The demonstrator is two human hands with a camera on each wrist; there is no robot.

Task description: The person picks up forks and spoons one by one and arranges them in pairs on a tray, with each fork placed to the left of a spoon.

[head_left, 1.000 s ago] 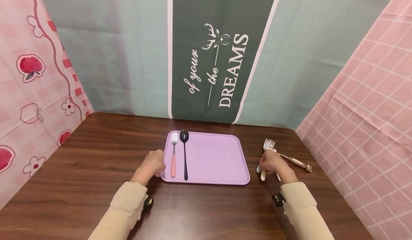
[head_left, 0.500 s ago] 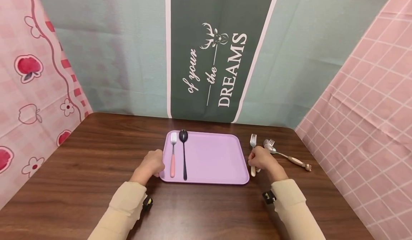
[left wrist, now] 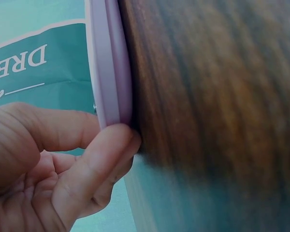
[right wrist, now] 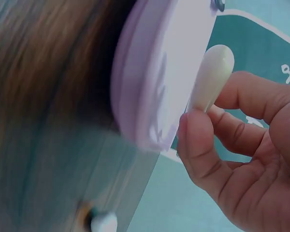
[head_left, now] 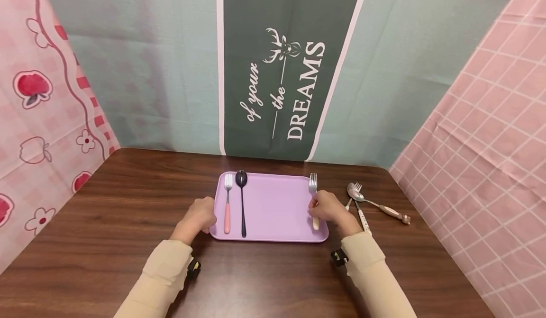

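A lilac tray (head_left: 275, 209) lies on the table, and my left hand (head_left: 198, 217) pinches its left edge; the left wrist view has thumb and finger on either side of the tray rim (left wrist: 107, 63). In my right hand (head_left: 330, 209) is a fork (head_left: 313, 180), held over the tray's right side with tines pointing away. The right wrist view brings its cream handle (right wrist: 215, 75) out between thumb and fingers, close above the tray surface. Along the tray's left side lie a pink-handled fork (head_left: 227, 217) and a long black spoon (head_left: 241, 180), side by side.
Right of the tray is a small pile of cutlery: a spoon with a brownish handle (head_left: 389, 211), a piece with a patterned white handle (head_left: 364, 219), and other crossing pieces. Fabric drapes hang behind the wooden table (head_left: 264, 280) and on both sides.
My right hand has carried the cream-handled fork leftward from the cutlery pile to over the tray's right side. The left hand keeps its place at the tray edge.
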